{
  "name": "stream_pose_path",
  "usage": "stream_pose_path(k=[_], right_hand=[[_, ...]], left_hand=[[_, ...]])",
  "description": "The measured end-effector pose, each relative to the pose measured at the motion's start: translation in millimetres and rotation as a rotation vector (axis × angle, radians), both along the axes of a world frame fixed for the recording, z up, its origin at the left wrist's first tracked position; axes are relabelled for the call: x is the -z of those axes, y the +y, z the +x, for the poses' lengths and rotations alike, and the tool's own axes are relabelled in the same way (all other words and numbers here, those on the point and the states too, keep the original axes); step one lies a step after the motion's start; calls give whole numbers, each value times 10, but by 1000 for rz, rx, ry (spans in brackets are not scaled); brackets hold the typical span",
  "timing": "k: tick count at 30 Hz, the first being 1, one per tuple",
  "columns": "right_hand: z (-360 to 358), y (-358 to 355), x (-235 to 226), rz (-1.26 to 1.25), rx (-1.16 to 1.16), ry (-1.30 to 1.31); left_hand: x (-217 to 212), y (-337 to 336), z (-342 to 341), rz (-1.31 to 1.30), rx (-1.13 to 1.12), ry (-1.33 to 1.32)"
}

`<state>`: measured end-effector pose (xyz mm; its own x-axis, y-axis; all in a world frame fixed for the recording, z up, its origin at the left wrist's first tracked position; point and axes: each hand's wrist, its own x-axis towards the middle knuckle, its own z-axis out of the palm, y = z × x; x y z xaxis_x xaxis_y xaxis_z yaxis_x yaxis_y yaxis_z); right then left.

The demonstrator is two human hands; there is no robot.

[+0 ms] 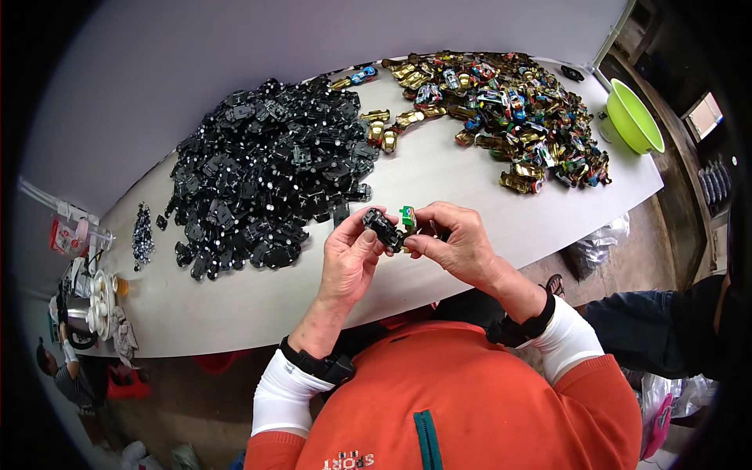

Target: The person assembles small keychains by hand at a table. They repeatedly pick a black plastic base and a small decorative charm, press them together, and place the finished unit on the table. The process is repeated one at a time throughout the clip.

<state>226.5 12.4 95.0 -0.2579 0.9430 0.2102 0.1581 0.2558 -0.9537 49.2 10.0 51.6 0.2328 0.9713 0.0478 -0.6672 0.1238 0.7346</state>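
Here, left hand [350,254] pinches a black toy-car chassis [382,228]; right hand [458,244] pinches its green body [407,217]. Light, rigid plastic, best gripped by edges.

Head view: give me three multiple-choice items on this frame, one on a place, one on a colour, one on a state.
1. Where does the green bowl sit?
A. far right table end
B. floor
C. middle of the black pile

2. What colour is the pile of parts on the left?
A. white
B. black
C. red

3. How are the hands?
A. resting flat
B. both on one small toy car
C. apart, empty

A: it stands beside the coloured car heap.
B: every piece looks black.
B: left hand and right hand pinch the toy car.
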Motion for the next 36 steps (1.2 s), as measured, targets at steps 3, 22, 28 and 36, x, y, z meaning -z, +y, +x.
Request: stream_pose_path(k=[3, 22, 28, 36], right_hand=[[9, 23, 20, -1, -17, -22], [-56, 43, -122, 454, -71, -204], [-55, 18, -199, 441, -107, -261], [-69, -16, -279, 333, -193, -226]], left_hand=[[-13, 12, 0, 27, 6, 12], [-154, -15, -5, 207, -12, 147], [-187, -50, 16, 264, -88, 247], [-335, -105, 15, 288, -108, 333]])
